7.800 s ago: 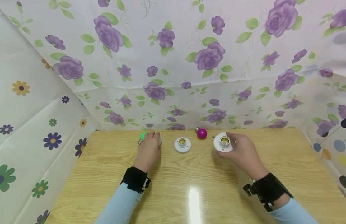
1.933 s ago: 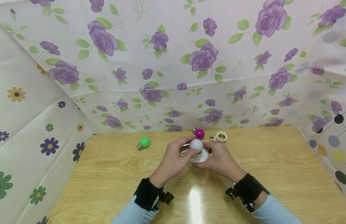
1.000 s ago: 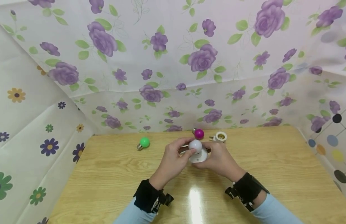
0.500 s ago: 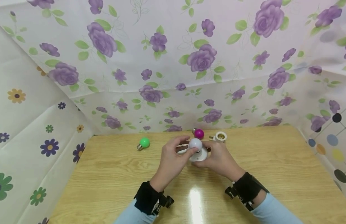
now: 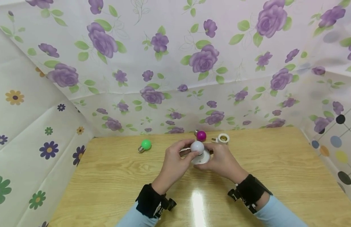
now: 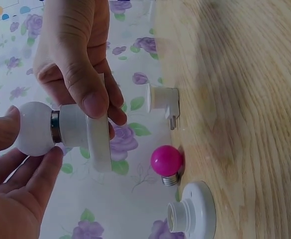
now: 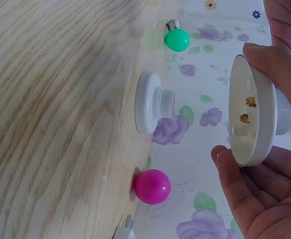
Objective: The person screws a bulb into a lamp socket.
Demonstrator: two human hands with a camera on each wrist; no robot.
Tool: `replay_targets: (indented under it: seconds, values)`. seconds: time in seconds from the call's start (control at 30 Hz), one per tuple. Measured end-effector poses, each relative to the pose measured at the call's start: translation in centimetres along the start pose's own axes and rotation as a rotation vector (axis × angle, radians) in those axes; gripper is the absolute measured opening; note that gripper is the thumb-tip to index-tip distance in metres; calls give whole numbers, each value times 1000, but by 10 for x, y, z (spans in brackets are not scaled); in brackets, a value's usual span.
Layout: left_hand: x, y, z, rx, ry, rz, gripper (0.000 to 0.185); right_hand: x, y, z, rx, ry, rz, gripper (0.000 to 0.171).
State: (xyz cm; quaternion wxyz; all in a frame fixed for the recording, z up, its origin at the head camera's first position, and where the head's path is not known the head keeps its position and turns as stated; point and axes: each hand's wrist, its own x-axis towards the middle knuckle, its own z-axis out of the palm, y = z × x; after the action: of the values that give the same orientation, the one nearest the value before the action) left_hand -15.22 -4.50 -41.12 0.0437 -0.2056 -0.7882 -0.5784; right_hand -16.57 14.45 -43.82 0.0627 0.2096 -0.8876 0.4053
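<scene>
While both hands meet above the middle of the table, here's the layout:
Left hand (image 5: 175,162): fingers curled round the round white bulb (image 5: 197,147), thumb and fingertips pinching its globe.
Right hand (image 5: 222,160): grips the white round lamp socket base (image 5: 202,157) by its rim, fingers bent round it.
White bulb: seated in that socket, metal screw collar just showing (see left wrist view (image 6: 55,126)), held up off the light wooden table (image 5: 107,176).
Second white socket base (image 7: 152,108): on the table behind the hands.
Magenta bulb (image 5: 201,136): lying near the back edge.
Small white plug-in socket (image 5: 222,138): just beside the magenta one.
Green bulb (image 5: 145,145): well apart, on the left.
</scene>
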Motion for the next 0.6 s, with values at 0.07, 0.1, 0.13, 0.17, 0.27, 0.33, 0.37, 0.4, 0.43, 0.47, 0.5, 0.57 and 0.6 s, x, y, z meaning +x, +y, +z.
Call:
replay_targets:
  seconds: [0.07,0.1,0.13,0.17,0.27,0.33,0.37,0.4,0.43,0.47,0.5,0.57,0.6]
  values:
    - [0,0,0,3,-19,0,38,0,0,0,5,1,-2,57]
    - [0,0,-1,5,-29,-2,38,0,0,0,8,0,0,57]
    - [0,0,-1,6,-38,-3,38,0,0,1,9,-1,2,58]
    - [0,0,-1,7,-48,-6,38,-1,0,1,11,-3,4,58]
    - [0,0,-2,12,-73,-19,38,-1,1,1,13,-13,3,60]
    - [0,0,-3,21,-85,-20,39,-1,2,1,12,-16,-7,60]
    - [0,0,-3,23,-90,-19,39,-1,2,1,12,-15,-9,59]
    - [1,0,-3,24,-94,-15,40,-1,2,1,12,-13,-11,58]
    - [1,0,-4,30,-94,-12,42,0,2,1,14,-10,-12,58]
    - [1,0,-4,35,-91,-8,43,0,2,1,14,-5,-15,57]
    - [1,1,-4,46,-83,-2,45,0,2,1,13,-2,-14,57]
    - [1,2,-4,78,-53,1,49,0,2,1,9,2,-7,57]
    - [1,3,-4,96,-33,2,51,0,1,1,6,4,-5,58]
